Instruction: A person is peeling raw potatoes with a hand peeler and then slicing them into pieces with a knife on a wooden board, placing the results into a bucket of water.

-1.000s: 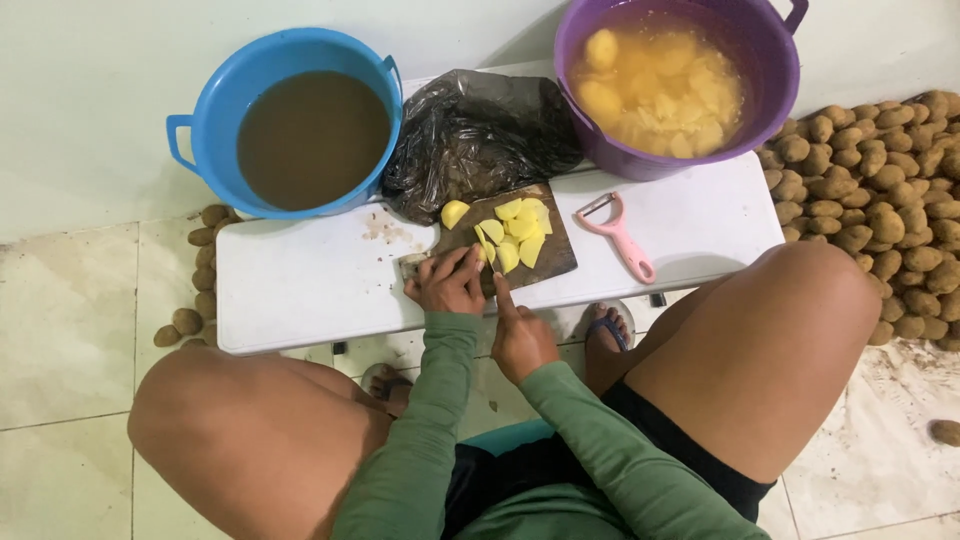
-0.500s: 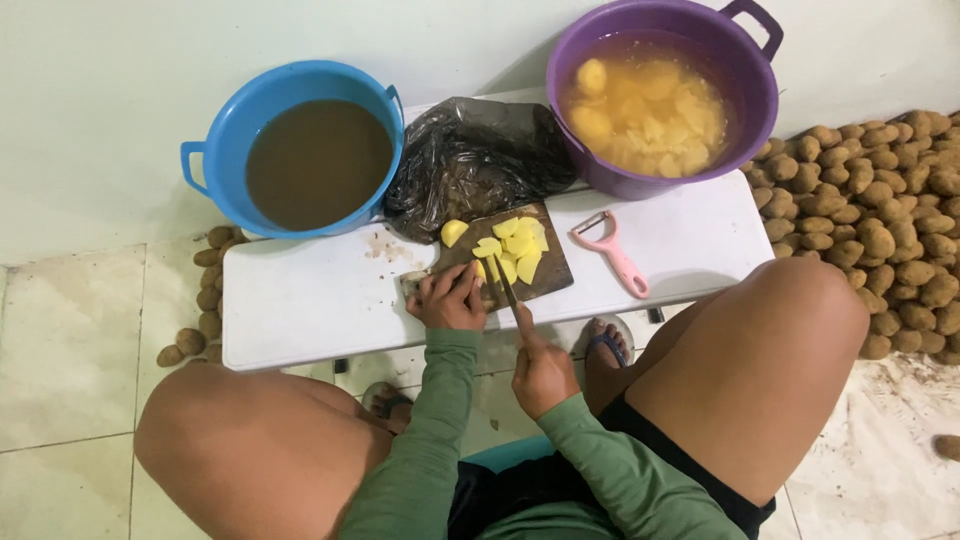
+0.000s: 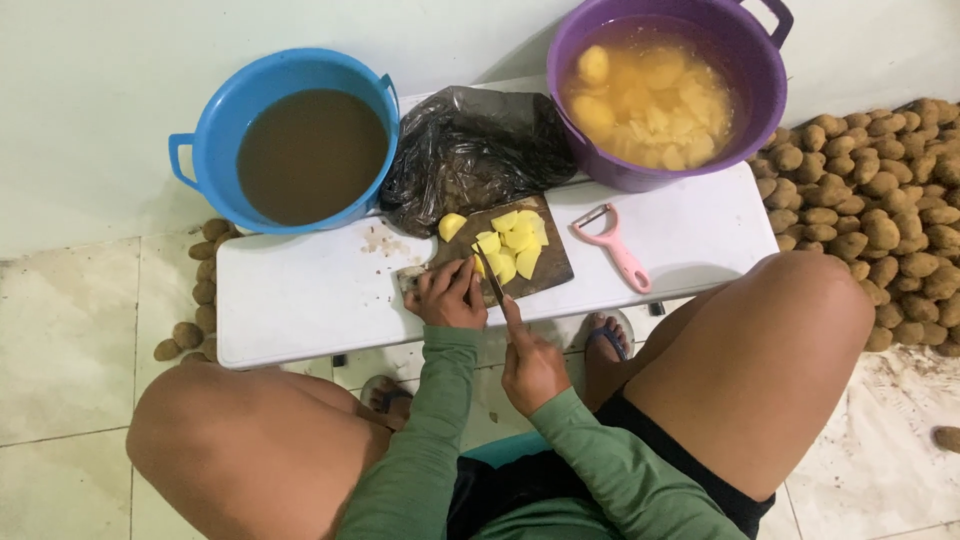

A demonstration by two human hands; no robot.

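Right hand (image 3: 533, 365) closed around the handle of a knife (image 3: 492, 280), blade angled up and left onto the cutting board (image 3: 552, 275). Left hand (image 3: 447, 296) just beside it, fingers curled down on the board's near left end, pinning something there; what sits under the fingers hidden. Blade tip in among the yellow potato pieces (image 3: 512, 245), a loose heap in the middle of the dark board. One larger yellow chunk (image 3: 452, 226) apart at the board's far left corner.

Board lying on a white counter (image 3: 300, 300), low and narrow, its near edge right above the knees. Pink peeler (image 3: 617, 248) flat on the counter, just right of the board, not touching it. Small scatter of pale scraps (image 3: 382, 240) on the white surface left of the board. Crumpled black plastic bag (image 3: 470, 155) behind the board, touching its far edge.

Blue tub (image 3: 205, 120) at the counter's far left, overhanging the edge, full of murky brown water. Purple tub (image 3: 740, 60) at the far right, holding cloudy water with peeled potatoes (image 3: 650, 100) floating in it.

Green long sleeves on both arms, bare knees spread either side, feet in sandals under the counter. Pale tiled floor (image 3: 60, 380), stained with dirt on the right side. Big pile of unpeeled brown potatoes (image 3: 880, 200) heaped on the floor to the right, against the wall. A few more potatoes (image 3: 195, 300) on the floor at the left, by the counter's end. Plain pale wall (image 3: 100, 70) behind everything.
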